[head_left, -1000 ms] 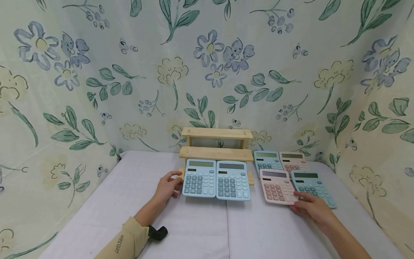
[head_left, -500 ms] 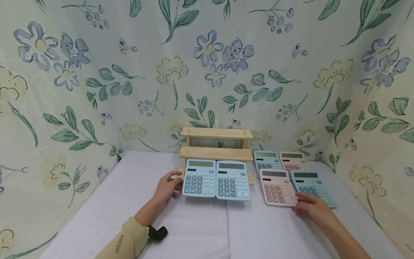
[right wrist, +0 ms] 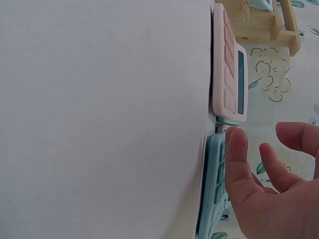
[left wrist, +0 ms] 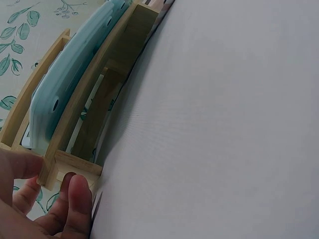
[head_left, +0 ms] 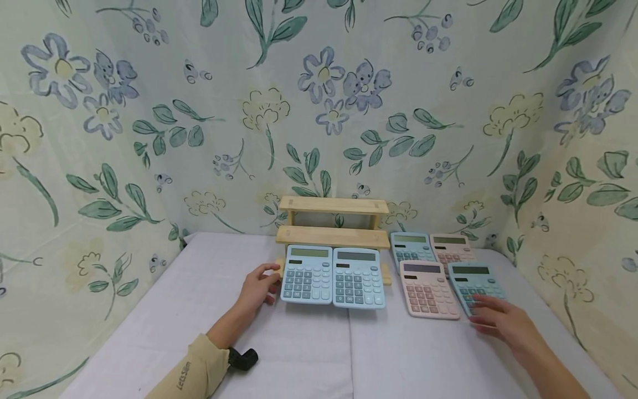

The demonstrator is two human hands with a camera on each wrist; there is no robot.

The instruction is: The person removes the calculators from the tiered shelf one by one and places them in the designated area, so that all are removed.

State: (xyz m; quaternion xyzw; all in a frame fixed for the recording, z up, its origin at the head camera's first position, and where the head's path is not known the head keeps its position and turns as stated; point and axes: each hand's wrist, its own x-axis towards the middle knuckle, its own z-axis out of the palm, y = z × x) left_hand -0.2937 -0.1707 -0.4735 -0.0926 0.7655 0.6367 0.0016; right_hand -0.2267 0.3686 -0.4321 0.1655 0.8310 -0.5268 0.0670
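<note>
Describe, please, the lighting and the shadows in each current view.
Head view: even, bright light, only faint shadows. Left wrist view: dimmer, the underside of the wooden rack dark. Right wrist view: also dim, soft shadow on the cloth beside the teal calculator.

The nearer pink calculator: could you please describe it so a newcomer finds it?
On the white cloth, look right of the wooden rack. The pink calculator lies there in front, left of a blue calculator and nearer than the other pink one.
</note>
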